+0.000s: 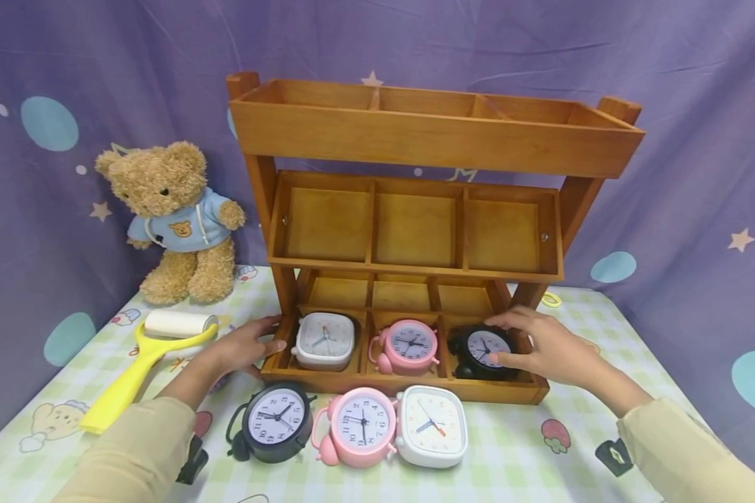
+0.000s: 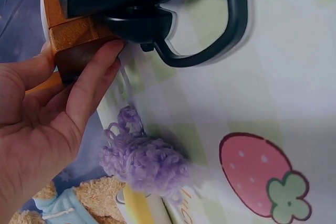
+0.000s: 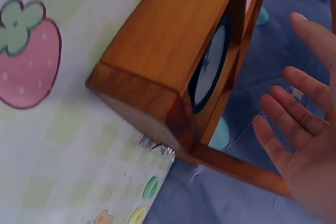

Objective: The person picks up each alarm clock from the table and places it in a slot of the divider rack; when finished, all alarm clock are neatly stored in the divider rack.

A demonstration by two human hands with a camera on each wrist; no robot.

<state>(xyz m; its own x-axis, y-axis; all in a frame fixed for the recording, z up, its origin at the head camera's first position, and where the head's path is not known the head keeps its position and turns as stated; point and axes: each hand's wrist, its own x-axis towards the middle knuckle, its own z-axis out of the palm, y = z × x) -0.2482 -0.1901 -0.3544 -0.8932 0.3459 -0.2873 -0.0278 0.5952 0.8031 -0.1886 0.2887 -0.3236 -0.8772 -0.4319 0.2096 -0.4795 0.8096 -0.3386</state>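
At the left end of a three-tier wooden shelf, my left hand grips the bottom tray's corner. In the left wrist view its thumb and fingers lie on either side of the wood. My right hand is over the right compartment, fingers spread and thumb above the black alarm clock lying there face up. The right wrist view shows that hand's fingers apart, holding nothing. A pink alarm clock lies in the middle compartment, a white clock in the left one.
Before the shelf lie another black clock, a pink clock and a white clock. Left are a yellow lint roller, a teddy bear and a purple fuzzy thing. Small rings, one yellow, lie behind right.
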